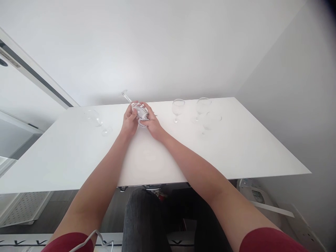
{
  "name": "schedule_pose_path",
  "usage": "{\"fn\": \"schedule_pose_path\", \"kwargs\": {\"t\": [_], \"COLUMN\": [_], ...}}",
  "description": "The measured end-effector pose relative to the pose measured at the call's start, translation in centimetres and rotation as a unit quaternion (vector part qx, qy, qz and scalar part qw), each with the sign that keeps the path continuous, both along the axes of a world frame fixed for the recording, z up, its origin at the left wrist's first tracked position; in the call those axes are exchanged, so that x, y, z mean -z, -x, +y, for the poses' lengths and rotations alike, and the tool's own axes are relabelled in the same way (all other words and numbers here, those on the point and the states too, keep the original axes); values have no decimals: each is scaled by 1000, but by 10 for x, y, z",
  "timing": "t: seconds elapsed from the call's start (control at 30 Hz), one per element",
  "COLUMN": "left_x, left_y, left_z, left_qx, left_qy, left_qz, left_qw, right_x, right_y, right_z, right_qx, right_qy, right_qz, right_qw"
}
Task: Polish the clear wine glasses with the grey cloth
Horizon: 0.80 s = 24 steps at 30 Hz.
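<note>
My left hand point(130, 120) is wrapped around the bowl of a wine glass point(127, 97), whose stem and foot point up to the back left. Beside it, my right hand point(154, 124) is closed on a grey-white cloth point(142, 123) at the glass's rim, part of the cloth tucked into the bowl. Left of my hands, another clear glass point(95, 118) lies tilted or on its side, its foot nearer to me. On the right stand three clear stemmed glasses: one point(178, 107), a second point(203, 106) and a third point(212, 121), all faint against the white.
The white table point(152, 161) reaches back to a white wall point(157, 49). A door frame is at the left. Below the table are a white perforated basket point(27, 208) at the left, my legs in the middle, and a pale appliance point(253, 192) at the right. A white cable point(86, 241) crosses my left sleeve.
</note>
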<state>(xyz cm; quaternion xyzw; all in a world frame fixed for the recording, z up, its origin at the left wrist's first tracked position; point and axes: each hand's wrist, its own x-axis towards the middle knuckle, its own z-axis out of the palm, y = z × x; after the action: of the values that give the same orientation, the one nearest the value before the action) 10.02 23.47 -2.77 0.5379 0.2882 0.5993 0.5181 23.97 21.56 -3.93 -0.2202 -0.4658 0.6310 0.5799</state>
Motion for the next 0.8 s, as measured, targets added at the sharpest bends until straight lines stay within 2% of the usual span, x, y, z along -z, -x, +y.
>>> {"fn": "schedule_pose_path", "kwargs": {"t": [0.07,0.17,0.27,0.37,0.47,0.67,0.73,0.8], "left_x": [-1,-3,-5,-6,-7,-14,-14,-12], "left_y": [1,3,6,6,2,-4,-3,-1], "left_z": [0,-2,-3,-2,-5,-18,-19,-16], "left_qx": [-7,8,9,53,127,170,174,135], "left_qy": [6,34,94,169,208,165,168,168], "left_qz": [13,29,-22,-78,-22,134,153,140], "left_qw": [1000,999,995,981,970,962,958,967], "right_x": [-2,-6,-8,-8,-7,-6,-6,-4], "right_y": [-1,-8,-13,-13,-11,-16,-18,-18], "right_z": [-1,-4,-6,-6,-3,2,5,9], "right_qx": [-7,86,167,190,185,245,239,234], "right_qy": [0,5,15,27,27,43,62,83], "right_qz": [14,27,40,57,62,129,147,176], "right_qw": [1000,996,985,980,981,960,958,953]}}
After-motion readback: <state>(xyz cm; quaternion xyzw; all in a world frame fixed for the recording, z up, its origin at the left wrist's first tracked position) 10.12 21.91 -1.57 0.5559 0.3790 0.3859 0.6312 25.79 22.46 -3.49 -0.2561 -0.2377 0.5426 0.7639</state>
